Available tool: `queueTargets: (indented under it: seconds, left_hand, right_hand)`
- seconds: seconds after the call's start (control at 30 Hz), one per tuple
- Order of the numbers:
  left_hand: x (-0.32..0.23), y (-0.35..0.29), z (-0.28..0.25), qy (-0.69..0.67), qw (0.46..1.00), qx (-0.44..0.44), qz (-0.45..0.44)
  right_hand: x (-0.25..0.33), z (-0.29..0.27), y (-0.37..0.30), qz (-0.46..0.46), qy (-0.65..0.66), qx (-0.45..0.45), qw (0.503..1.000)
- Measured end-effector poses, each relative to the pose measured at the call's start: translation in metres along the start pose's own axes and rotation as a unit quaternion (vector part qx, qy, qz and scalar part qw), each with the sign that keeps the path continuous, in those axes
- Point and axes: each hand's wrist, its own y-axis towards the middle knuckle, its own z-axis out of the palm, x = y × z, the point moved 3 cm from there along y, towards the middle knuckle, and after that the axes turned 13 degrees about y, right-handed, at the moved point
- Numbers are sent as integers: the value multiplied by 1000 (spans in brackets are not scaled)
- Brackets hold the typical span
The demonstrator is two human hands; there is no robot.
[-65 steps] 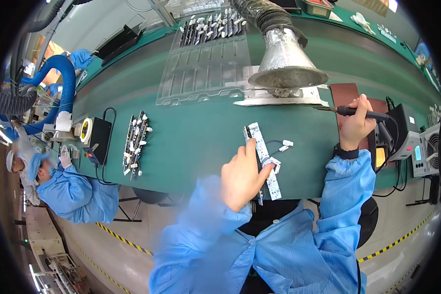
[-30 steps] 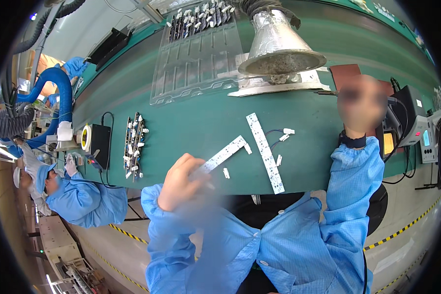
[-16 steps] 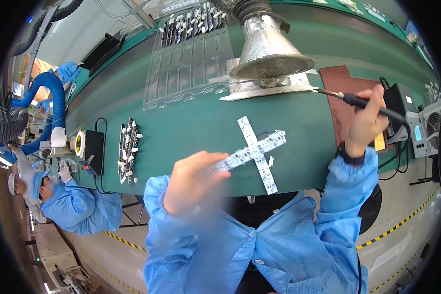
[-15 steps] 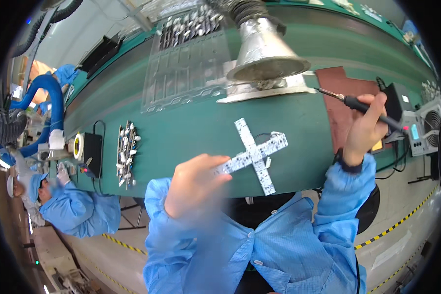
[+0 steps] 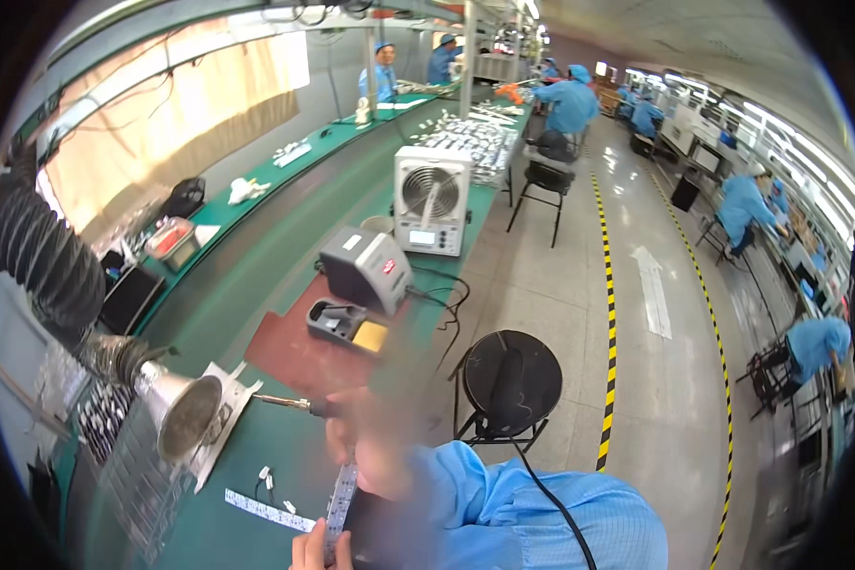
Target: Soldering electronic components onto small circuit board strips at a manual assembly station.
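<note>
My right hand (image 5: 363, 442), partly smeared by blur, is closed around the dark handle of a soldering iron (image 5: 290, 403). The iron's metal tip points left, near the white stand under the fume hood. At the lower edge, the fingers of my left hand (image 5: 319, 551) pinch a white circuit board strip (image 5: 342, 499), whose upper end reaches my right hand. Another white strip (image 5: 261, 507) extends left from it over the green bench. Small white connectors on thin wires (image 5: 268, 478) lie beside the strips. Blur and the picture's edge hide part of both hands.
The metal fume hood (image 5: 188, 418) hangs at left on a black hose. Beyond the brown mat (image 5: 290, 351) are an iron holder with yellow sponge (image 5: 337, 325), a grey soldering station (image 5: 366, 271) and a white fan unit (image 5: 432, 204). A black stool (image 5: 513, 385) stands right; other people work farther off.
The view has swung to the right. My right hand with the soldering iron has come close to the left hand and the board strips. The left hand still holds a strip.
</note>
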Motion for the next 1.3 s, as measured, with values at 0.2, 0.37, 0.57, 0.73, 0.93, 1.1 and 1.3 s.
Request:
queueTargets:
  seconds: [0.2,0.37,0.57,0.73,0.93,1.1,1.3]
  left_hand:
    - [-26,12,-8,5,999,22,24]
    - [-37,15,0,-35,991,83,100]
    - [-22,3,19,-302,935,162,-90]
    - [-10,-1,17,-469,782,347,-219]
    - [-14,17,-14,-62,980,173,-76]
    - [-34,28,-15,-107,990,44,84]
    - [-15,12,6,-289,942,129,-107]
  right_hand:
    - [21,3,-12,-3,36,-28,999]
    - [25,9,-18,-14,43,-35,998]
    - [27,11,-25,7,62,-61,996]
    - [14,17,-33,25,58,-45,997]
    - [1,10,-36,56,104,-30,993]
    - [-10,10,-39,74,115,-21,990]
    - [-17,9,-41,105,71,-24,992]
